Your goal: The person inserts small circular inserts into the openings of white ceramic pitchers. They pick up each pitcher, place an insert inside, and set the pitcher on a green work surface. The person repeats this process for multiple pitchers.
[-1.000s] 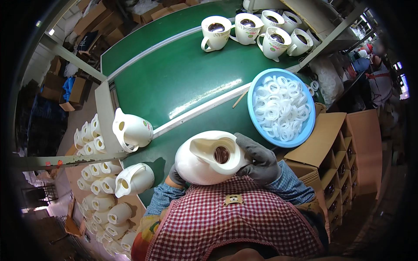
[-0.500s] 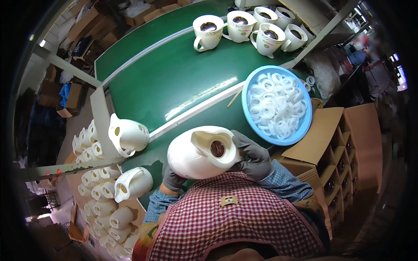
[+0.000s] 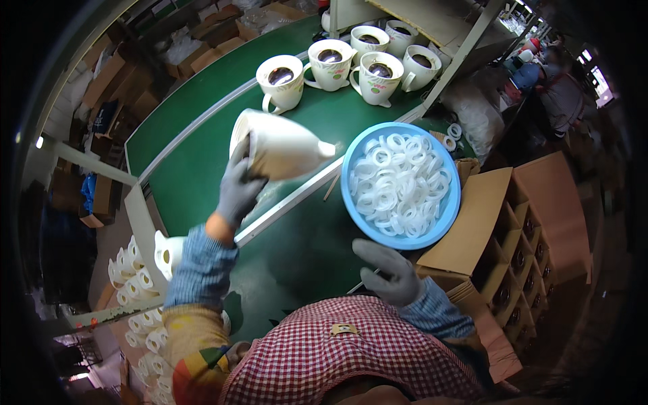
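Note:
My gloved left hand [image 3: 239,189] is raised over the green table and closed on a white jug [image 3: 287,145], gripping it at its left side. The jug is tilted over, with its wide end up and to the left and its narrow end to the right; motion blurs it a little. My gloved right hand [image 3: 395,273] is held just in front of the blue basin [image 3: 349,196], fingers stretched out and thumb apart, with no object seen in it. White translucent rings [image 3: 398,182] fill the basin.
Several white jugs with dark round openings [image 3: 280,75] stand at the far side of the green table [image 3: 196,158]. A divided cardboard box [image 3: 482,202] is at right. More white jugs [image 3: 138,287] crowd the left, beyond a metal post [image 3: 111,315]. A thin stick [image 3: 331,187] lies by the basin.
The jug, held in both hands at my apron before, has moved up and away in my left hand and turned over. My right hand has let go of it and opened.

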The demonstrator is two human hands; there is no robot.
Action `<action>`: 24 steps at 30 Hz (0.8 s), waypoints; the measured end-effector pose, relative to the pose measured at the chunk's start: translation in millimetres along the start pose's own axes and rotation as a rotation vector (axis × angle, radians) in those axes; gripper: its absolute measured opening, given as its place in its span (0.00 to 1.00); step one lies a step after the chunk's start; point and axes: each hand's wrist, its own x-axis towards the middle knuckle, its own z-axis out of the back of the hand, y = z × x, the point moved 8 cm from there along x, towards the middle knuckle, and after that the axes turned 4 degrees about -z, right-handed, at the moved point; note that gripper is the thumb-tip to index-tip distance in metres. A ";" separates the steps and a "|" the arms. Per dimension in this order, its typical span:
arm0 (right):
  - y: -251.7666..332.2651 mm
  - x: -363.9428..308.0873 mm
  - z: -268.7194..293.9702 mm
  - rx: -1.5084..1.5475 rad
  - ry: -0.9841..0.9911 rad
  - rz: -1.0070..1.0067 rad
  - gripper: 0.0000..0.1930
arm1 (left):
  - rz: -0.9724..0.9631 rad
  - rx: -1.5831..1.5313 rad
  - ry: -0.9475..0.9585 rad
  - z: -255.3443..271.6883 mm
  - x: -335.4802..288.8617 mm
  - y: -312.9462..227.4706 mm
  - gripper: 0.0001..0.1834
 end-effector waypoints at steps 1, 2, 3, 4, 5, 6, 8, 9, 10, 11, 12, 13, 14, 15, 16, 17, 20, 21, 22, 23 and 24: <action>4.2 -7.8 7.6 0.026 0.004 0.000 0.24 | -0.119 0.243 0.120 -23.7 41.8 -21.5 0.20; 10.0 -14.1 16.1 0.018 0.020 0.034 0.22 | -0.182 0.312 0.176 -49.7 72.5 -19.7 0.20; 21.2 -17.8 25.3 -0.077 0.025 0.117 0.19 | -0.244 0.395 0.227 -74.2 97.5 -14.1 0.19; 27.3 -19.8 39.5 -0.116 0.007 0.057 0.19 | -0.279 0.477 0.277 -103.1 121.5 -3.2 0.18; 35.1 -22.9 55.3 -0.160 -0.013 -0.012 0.19 | -0.315 0.550 0.329 -133.2 142.1 6.6 0.17; 34.8 -32.6 74.1 -0.187 -0.076 -0.104 0.19 | -0.310 0.716 0.419 -164.9 161.2 14.2 0.22; 30.6 -56.6 115.0 -0.335 -0.164 -0.241 0.22 | -0.348 0.683 0.365 -200.7 189.5 46.1 0.25; 28.2 -71.6 136.8 -0.458 -0.230 -0.235 0.24 | -0.381 0.657 0.356 -218.3 202.7 55.4 0.27; 24.9 -85.1 160.1 -0.581 -0.277 -0.295 0.25 | -0.171 0.467 0.341 -228.4 216.6 75.7 0.27; 18.9 -102.1 185.6 -0.700 -0.329 -0.354 0.25 | -0.125 0.507 0.367 -230.8 222.0 89.3 0.28; 15.0 -122.6 221.6 -0.703 -0.506 -0.454 0.24 | -0.084 0.539 0.396 -236.0 227.8 101.0 0.28; 5.0 -146.6 258.8 -0.708 -0.680 -0.539 0.23 | -0.037 0.563 0.430 -243.4 230.9 115.1 0.29; -6.4 -188.5 301.4 -0.524 -0.941 -0.473 0.21 | -0.241 0.764 0.532 -257.1 230.8 80.2 0.30; -14.0 -228.9 343.4 -0.336 -1.172 -0.362 0.20 | -0.261 0.813 0.587 -260.9 235.1 73.0 0.28; -28.6 -257.0 381.5 -0.289 -1.263 -0.373 0.19 | -0.203 0.770 0.614 -252.1 237.1 68.5 0.26; -34.5 -281.3 415.3 -0.248 -1.346 -0.379 0.18 | -0.141 0.720 0.637 -243.2 237.8 66.7 0.25; -80.5 -308.0 458.0 -0.695 -0.996 -0.861 0.18 | -0.010 0.434 0.447 -210.8 236.5 82.7 0.27; -85.2 -281.3 450.9 -0.992 -0.732 -0.951 0.18 | -0.309 0.438 0.273 -201.1 223.9 50.1 0.26; -107.1 -274.6 444.5 -1.041 -0.426 -1.288 0.21 | -0.299 0.358 0.257 -199.1 207.1 42.7 0.24; -116.4 -271.6 435.1 -1.061 -0.099 -1.596 0.23 | -0.296 0.282 0.231 -195.2 192.5 30.0 0.23; -138.6 -254.0 422.6 -1.038 0.070 -1.612 0.29 | -0.342 0.278 0.252 -180.7 166.5 23.4 0.23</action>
